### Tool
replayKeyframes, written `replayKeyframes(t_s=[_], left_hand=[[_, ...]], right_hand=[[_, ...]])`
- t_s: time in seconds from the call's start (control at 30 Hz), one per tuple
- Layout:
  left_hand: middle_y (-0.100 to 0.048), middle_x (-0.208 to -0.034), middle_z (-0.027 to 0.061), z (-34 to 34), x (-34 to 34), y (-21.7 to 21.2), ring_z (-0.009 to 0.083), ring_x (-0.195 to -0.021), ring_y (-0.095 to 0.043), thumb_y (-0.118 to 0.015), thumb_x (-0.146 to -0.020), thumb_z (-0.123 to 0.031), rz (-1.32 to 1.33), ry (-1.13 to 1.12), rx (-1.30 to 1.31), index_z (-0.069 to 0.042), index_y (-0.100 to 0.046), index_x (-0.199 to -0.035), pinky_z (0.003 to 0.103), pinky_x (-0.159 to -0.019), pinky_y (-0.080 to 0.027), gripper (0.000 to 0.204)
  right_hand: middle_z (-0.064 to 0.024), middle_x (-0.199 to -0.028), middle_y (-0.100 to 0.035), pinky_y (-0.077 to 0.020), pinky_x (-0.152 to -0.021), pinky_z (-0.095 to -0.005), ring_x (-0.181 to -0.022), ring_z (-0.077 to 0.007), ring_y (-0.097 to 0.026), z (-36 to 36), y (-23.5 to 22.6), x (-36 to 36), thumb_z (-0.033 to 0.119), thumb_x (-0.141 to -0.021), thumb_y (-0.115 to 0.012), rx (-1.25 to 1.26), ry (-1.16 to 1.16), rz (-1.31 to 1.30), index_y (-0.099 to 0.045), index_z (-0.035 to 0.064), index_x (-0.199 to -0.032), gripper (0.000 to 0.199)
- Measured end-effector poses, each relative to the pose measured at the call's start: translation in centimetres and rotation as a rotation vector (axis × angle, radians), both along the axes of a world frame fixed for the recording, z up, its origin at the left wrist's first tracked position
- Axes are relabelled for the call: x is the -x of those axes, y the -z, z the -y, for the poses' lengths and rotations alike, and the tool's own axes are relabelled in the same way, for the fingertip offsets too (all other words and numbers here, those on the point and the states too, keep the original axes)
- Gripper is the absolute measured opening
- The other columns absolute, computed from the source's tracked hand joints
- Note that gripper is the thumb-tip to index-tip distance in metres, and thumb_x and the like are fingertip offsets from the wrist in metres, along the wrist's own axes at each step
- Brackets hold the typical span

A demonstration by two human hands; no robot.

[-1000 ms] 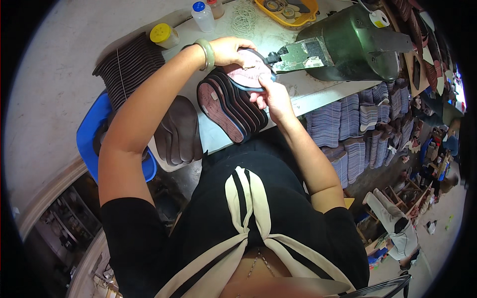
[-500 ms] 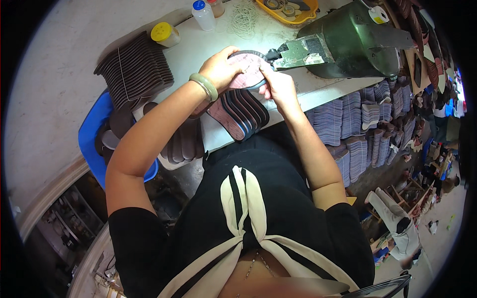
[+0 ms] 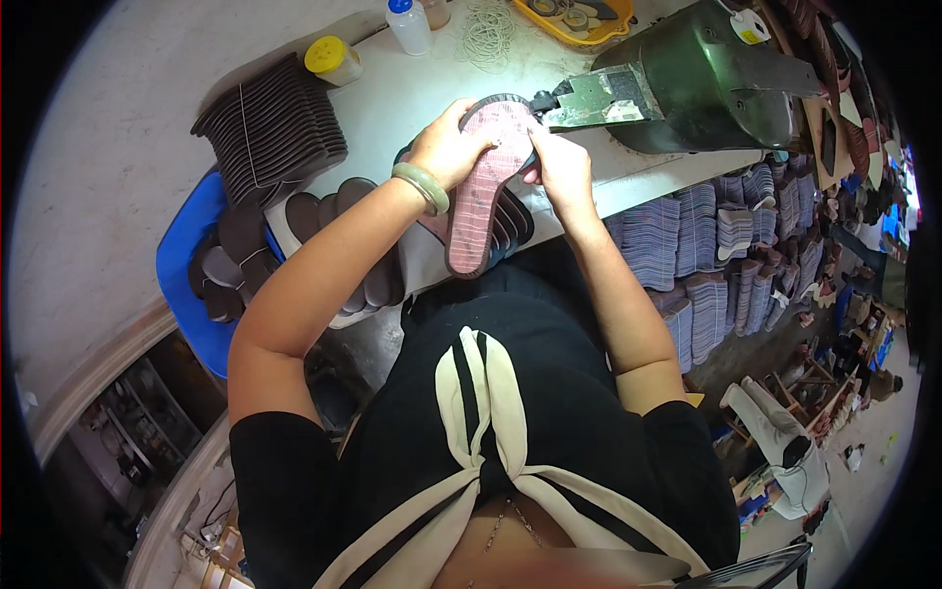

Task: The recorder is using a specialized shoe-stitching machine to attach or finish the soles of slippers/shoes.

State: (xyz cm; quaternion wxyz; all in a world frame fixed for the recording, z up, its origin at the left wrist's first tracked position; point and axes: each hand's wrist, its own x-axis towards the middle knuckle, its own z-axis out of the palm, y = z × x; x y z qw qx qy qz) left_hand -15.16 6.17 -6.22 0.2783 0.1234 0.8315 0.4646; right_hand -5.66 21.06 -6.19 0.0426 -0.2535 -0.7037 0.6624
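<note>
A reddish striped shoe insole (image 3: 478, 211) with dark edging lies between my hands, its wide end up against the tip of the green machine arm (image 3: 603, 98) and its narrow end toward my body. My left hand (image 3: 448, 147) is closed on its left edge, thumb on the upper face, other fingers mostly hidden. At the opposite edge, close to the machine tip, my right hand (image 3: 563, 169) grips with thumb and fingers. Partly covered by the held insole, a row of similar insoles (image 3: 514, 218) overlaps at the table's front edge.
Tied dark soles (image 3: 265, 128) stand at the left beside a yellow-lidded jar (image 3: 332, 61). Below them is a blue tub (image 3: 186, 275) with more soles. A blue-capped bottle (image 3: 408, 27), pale cord (image 3: 488, 34) and yellow basket (image 3: 589, 34) occupy the back. Bundled striped insoles (image 3: 648, 236) are stacked at right.
The insole has turned so its narrow end now points toward me, in front of the row. My left hand has shifted slightly right; the right hand still grips near the machine tip.
</note>
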Motion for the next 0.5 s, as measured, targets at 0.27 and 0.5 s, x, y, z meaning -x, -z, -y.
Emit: replayKeyframes(t_s=[0.27, 0.5], left_hand=[[-0.064, -0.096, 0.0108, -1.1, -0.5, -0.6, 0.0166, -0.088, -0.061, -0.072, -0.076, -0.025, -0.068, -0.109, 0.065, -0.002, -0.052, -0.11, 0.029, -0.079, -0.048, 0.046], [-0.064, -0.091, 0.0121, -1.4, -0.1, 1.7, 0.0186, -0.083, -0.062, -0.073, -0.075, -0.023, -0.179, -0.204, 0.034, -0.001, -0.052, -0.101, 0.03, -0.076, -0.049, 0.04]], right_hand=[[-0.0025, -0.091, -0.062, -0.0452, -0.073, -0.0207, -0.082, -0.0053, -0.056, 2.1, 0.9, -5.9, 0.014, -0.091, -0.054, 0.606, -0.296, 0.042, -0.058, -0.0011, -0.104, 0.021], [-0.0063, -0.102, -0.063, -0.0469, -0.08, -0.0228, -0.087, -0.0092, -0.059, -1.1, 1.6, -6.1, 0.009, -0.091, -0.054, 0.657, -0.219, 0.026, -0.055, -0.0042, -0.115, 0.028]])
